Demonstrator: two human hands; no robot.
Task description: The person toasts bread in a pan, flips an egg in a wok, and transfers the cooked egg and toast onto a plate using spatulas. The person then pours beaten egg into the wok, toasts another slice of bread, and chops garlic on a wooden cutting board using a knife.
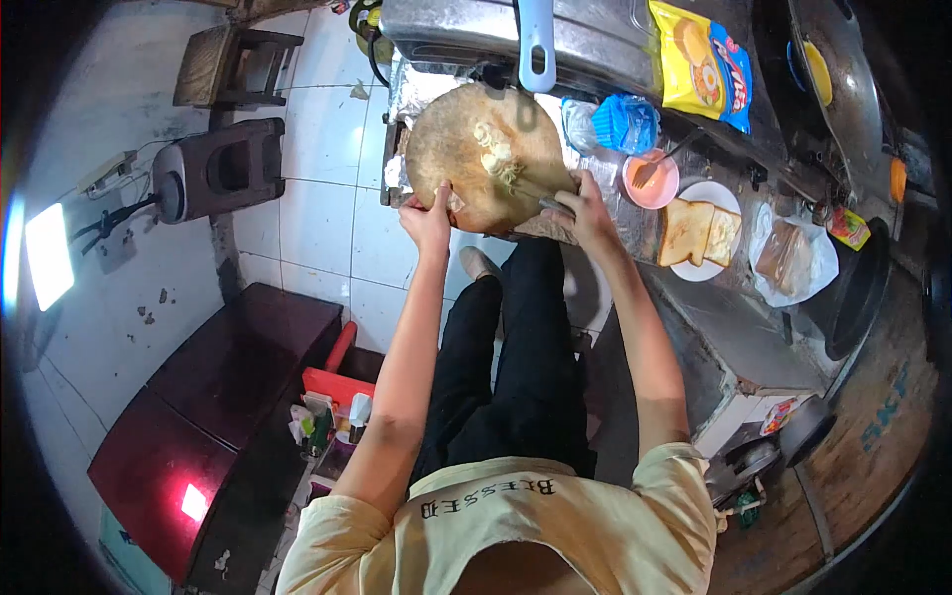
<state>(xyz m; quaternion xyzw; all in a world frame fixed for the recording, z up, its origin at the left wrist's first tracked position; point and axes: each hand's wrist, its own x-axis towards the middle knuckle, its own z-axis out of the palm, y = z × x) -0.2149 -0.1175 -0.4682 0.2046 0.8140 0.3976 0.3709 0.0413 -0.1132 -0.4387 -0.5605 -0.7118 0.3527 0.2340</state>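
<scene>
A round wooden board [446, 129] lies in front of me, with pale chopped pieces [496, 149] near its middle. My left hand [428, 220] is at the board's lower left edge, its thumb and fingers pinched near a small pale scrap [455, 201]; what it grips is too small to make out. At the lower right of the board, my right hand [590, 216] is closed around the handle of a knife [535, 190]. The blade lies over the board and points toward the chopped pieces.
Right of the board are a pink bowl [652, 179] with a utensil, bread slices [686, 230] on a white plate [697, 273], and a wrapped item [784, 260]. A yellow packet [694, 64] and blue cups [627, 123] lie farther back. A dark stool [223, 169] stands left.
</scene>
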